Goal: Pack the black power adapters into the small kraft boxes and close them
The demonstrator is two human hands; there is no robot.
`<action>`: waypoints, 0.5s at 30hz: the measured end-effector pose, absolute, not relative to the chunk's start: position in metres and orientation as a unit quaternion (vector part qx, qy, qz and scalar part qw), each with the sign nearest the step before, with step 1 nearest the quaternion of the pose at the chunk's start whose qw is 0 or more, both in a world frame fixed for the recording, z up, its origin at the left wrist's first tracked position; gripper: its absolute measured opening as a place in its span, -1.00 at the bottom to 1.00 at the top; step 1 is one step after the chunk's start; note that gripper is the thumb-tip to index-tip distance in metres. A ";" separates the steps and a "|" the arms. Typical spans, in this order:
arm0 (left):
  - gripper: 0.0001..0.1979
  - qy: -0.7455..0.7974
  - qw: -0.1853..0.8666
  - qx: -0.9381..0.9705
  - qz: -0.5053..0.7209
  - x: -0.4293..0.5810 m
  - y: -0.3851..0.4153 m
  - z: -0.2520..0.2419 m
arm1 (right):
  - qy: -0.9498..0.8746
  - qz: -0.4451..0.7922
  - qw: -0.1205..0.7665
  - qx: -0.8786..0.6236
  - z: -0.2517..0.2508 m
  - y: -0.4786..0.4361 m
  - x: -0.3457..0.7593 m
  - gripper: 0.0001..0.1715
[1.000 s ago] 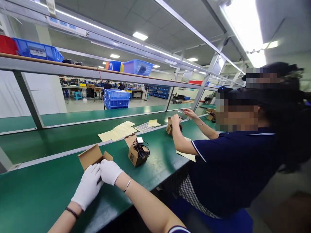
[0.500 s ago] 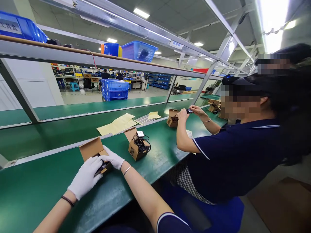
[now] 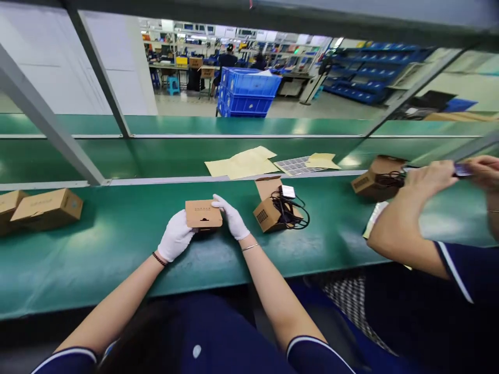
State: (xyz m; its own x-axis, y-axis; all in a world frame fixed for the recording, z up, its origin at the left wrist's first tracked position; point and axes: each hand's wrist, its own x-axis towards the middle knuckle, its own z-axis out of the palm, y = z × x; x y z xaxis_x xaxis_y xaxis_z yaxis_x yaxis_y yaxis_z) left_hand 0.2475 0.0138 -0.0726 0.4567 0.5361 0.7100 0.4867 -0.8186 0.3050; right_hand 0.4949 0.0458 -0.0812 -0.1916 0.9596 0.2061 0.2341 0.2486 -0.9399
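A small brown cardboard box is between my two white-gloved hands on the green bench. Its lid is folded over the top, and a dark gap shows under the front edge. My left hand wraps round the left side and lower front corner. With its fingers on the lid's right edge, my right hand holds the other side. To the right stands an open cardboard box with a black coiled cable and a white plug sticking out.
Closed cardboard boxes lie at the left. Yellow paper sheets and a label sheet lie behind. At the right, a co-worker's hands hold a small item near another open box. Metal posts rise behind.
The lid of the box in my hands was up and is now folded down over it. My right hand has moved to the box's right side. My view has turned left and downward.
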 end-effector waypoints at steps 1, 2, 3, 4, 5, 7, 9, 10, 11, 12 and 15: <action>-0.78 0.322 0.051 0.838 0.438 0.244 0.007 -0.074 | -0.689 0.372 0.428 -0.452 -0.080 0.044 0.500 -0.43; -0.80 0.349 0.076 0.818 0.451 0.241 0.002 -0.075 | -0.721 0.335 0.415 -0.443 -0.077 0.042 0.504 -0.35; -0.81 0.379 0.096 0.793 0.466 0.238 -0.002 -0.077 | -0.747 0.302 0.405 -0.431 -0.075 0.040 0.506 -0.26; -0.80 0.410 0.110 0.767 0.480 0.234 -0.004 -0.079 | -0.770 0.273 0.398 -0.418 -0.072 0.040 0.508 -0.17; -0.75 0.438 0.114 0.746 0.489 0.232 -0.004 -0.081 | -0.788 0.249 0.390 -0.406 -0.070 0.039 0.509 -0.10; -0.58 0.461 0.105 0.739 0.481 0.228 -0.001 -0.083 | -0.810 0.215 0.379 -0.392 -0.067 0.039 0.507 -0.11; -0.49 0.431 0.111 0.776 0.446 0.228 0.005 -0.084 | -0.818 0.197 0.374 -0.389 -0.067 0.040 0.504 -0.26; -0.50 0.411 0.123 0.794 0.430 0.229 0.008 -0.083 | -0.820 0.190 0.374 -0.388 -0.067 0.040 0.502 -0.32; -0.53 0.397 0.135 0.804 0.423 0.230 0.011 -0.083 | -0.822 0.183 0.377 -0.386 -0.068 0.039 0.501 -0.36; -0.56 0.391 0.144 0.805 0.422 0.232 0.013 -0.082 | -0.823 0.174 0.382 -0.383 -0.069 0.038 0.500 -0.39; -0.65 0.393 0.154 0.786 0.452 0.237 0.016 -0.082 | -0.825 0.149 0.402 -0.369 -0.073 0.034 0.499 -0.49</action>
